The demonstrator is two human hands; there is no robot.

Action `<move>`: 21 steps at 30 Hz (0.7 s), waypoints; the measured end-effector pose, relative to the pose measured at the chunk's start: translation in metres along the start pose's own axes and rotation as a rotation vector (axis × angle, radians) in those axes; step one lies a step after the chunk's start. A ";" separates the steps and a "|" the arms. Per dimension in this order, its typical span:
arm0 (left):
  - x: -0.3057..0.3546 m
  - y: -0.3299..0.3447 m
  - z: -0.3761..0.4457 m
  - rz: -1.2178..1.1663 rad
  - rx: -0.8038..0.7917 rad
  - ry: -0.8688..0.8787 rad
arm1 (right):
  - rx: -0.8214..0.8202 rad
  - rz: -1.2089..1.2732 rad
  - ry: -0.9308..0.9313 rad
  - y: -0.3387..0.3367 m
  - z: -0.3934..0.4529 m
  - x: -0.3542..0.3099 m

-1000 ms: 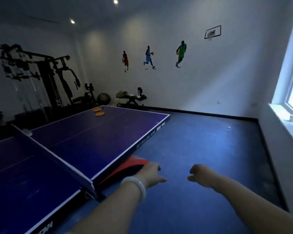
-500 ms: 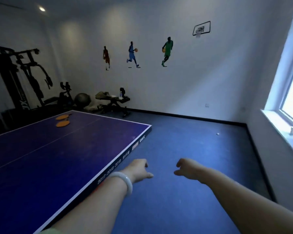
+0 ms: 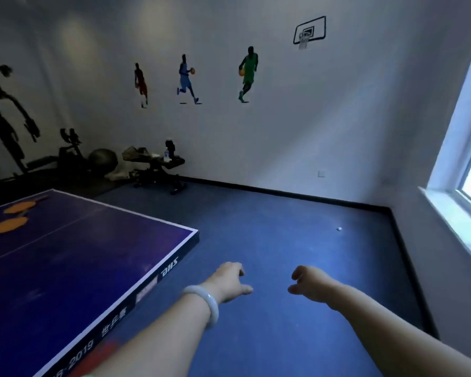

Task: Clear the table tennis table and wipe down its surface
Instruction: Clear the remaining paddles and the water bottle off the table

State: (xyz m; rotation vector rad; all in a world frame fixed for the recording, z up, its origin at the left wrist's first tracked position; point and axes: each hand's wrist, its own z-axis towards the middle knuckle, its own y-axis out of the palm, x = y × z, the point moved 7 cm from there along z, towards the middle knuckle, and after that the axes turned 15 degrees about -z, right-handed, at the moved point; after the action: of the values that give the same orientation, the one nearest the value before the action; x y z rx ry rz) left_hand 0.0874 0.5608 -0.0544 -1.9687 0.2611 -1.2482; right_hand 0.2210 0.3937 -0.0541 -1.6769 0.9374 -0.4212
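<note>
Now, two orange paddles lie near the far left edge of your table. Your left hand and right hand hang loosely curled, holding nothing, above the floor, beside the table's corner.

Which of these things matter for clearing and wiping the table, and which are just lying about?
Part of the job:
table tennis table
two orange paddles on it
left hand, right hand, both empty

Just lying about:
white ball on the floor
exercise ball
weight bench
</note>
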 end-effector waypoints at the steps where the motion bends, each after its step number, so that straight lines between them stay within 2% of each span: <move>1: 0.004 -0.003 0.024 -0.007 0.012 -0.021 | -0.011 -0.018 -0.022 -0.010 0.027 0.005; 5: 0.007 -0.024 0.105 -0.063 0.083 -0.115 | -0.010 -0.031 -0.109 -0.053 0.130 0.005; 11: -0.016 -0.071 0.232 -0.062 0.162 -0.221 | -0.020 -0.015 -0.262 -0.093 0.282 -0.036; 21: -0.040 -0.182 0.505 -0.061 0.212 -0.251 | -0.035 -0.096 -0.381 -0.183 0.560 -0.108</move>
State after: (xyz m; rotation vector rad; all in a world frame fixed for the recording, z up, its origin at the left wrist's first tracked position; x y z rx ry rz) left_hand 0.4505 0.9578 -0.0648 -1.9348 -0.0555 -1.0078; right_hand 0.6088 0.8507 -0.0441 -1.7598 0.5878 -0.1389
